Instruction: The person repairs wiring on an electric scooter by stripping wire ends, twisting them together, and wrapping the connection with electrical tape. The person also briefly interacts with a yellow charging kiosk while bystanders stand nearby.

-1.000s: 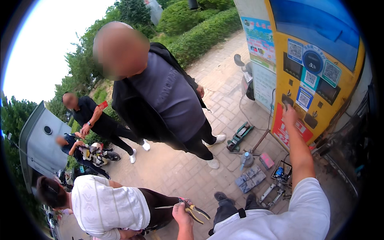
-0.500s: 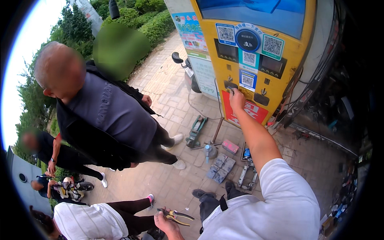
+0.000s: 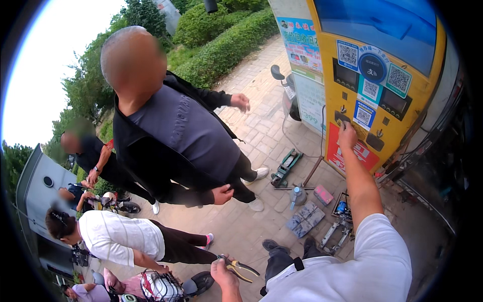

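Observation:
My left hand (image 3: 223, 274) is closed around a pair of pliers (image 3: 247, 271), whose yellow-and-black handles stick out to the right. Out at the end of my stretched arm, my right hand (image 3: 347, 137) has its fingers closed at the left dark metal recess on the front of a yellow self-service machine (image 3: 334, 103). Whatever those fingers grip, if anything, is too small to make out. Just right of them is a second dark metal recess (image 3: 375, 142). Above them sit several square code stickers and a round dark blue payment pad (image 3: 372, 68).
A person in a black jacket (image 3: 146, 161) stands left of the machine. Nearer, a person in a white top (image 3: 121, 234) bends beside a scooter. On the paving lie a green floor jack (image 3: 287, 168), a pink box (image 3: 323, 195), a grey plastic jug (image 3: 298, 195) and a metal frame (image 3: 337, 234).
The view has swung left, so everything sits further right. The person in the black jacket has raised a hand and turned toward the machine. My right hand stays at the recess; my left keeps the pliers.

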Motion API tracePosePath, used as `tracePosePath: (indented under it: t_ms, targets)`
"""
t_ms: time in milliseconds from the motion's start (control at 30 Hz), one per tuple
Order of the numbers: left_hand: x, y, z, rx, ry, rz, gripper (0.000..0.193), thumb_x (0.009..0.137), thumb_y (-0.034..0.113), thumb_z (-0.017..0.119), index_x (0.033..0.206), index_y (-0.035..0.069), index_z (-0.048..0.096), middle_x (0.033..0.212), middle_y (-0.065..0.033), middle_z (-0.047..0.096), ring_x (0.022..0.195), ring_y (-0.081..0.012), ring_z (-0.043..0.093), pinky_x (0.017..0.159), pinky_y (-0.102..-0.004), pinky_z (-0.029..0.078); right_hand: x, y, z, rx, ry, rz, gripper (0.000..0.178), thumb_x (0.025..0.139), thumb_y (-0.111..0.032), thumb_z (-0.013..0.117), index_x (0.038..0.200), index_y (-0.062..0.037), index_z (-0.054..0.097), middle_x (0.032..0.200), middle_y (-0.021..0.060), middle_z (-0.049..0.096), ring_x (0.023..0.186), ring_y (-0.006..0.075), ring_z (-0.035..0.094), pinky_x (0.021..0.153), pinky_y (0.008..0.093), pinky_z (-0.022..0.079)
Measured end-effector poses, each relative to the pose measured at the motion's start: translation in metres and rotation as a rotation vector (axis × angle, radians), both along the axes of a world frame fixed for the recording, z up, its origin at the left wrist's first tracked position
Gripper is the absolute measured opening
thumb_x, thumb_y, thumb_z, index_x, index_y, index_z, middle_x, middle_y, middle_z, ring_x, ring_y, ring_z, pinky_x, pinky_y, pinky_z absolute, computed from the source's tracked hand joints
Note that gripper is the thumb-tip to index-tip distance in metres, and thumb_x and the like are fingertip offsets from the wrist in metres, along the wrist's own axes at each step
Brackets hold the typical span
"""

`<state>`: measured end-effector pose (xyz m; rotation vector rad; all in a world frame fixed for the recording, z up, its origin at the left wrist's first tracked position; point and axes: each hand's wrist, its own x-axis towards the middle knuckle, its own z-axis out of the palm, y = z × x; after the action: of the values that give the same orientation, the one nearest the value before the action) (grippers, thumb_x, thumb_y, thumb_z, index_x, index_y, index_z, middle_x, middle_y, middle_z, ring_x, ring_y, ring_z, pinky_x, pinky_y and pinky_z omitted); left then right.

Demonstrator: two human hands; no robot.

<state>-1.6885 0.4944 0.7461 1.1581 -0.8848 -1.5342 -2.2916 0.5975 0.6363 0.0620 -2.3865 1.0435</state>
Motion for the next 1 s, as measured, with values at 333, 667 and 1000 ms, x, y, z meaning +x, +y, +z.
tracePosePath:
  t_ms: [333,667,1000]
  targets:
    - [0.012,-0.002,-0.006,0.003,0.026,0.024,0.006,0.087,0.006,0.051,0.089,0.000,0.051,0.089,-0.0164,0.062,0.070,-0.0255,0.063,0.064,-0.0392,0.055,0.002,-0.003,0.005,0.002,-0.027,0.006,0.021,0.089,-0.028,0.056,0.100,-0.0139,0.067,0.091,0.0140,0.068,0.083,0.0374,0.064,0.069,0.0473,0.051]
    - [0.023,0.000,-0.012,0.001,0.041,0.020,0.005,0.087,0.004,0.050,0.090,-0.001,0.051,0.091,-0.0158,0.062,0.070,-0.0241,0.063,0.062,-0.0383,0.055,0.011,0.001,0.017,0.046,-0.085,0.169,0.021,0.088,-0.026,0.057,0.098,-0.0096,0.067,0.091,0.0172,0.067,0.085,0.0379,0.064,0.072,0.0456,0.051]
    - [0.001,0.002,-0.012,0.021,0.006,-0.026,0.008,0.088,0.007,0.048,0.089,0.000,0.050,0.086,-0.0179,0.063,0.070,-0.0259,0.063,0.062,-0.0395,0.055,0.039,0.011,0.020,0.215,-0.078,0.658,0.015,0.083,-0.019,0.063,0.092,-0.0078,0.068,0.084,0.0177,0.067,0.081,0.0360,0.064,0.070,0.0431,0.050]
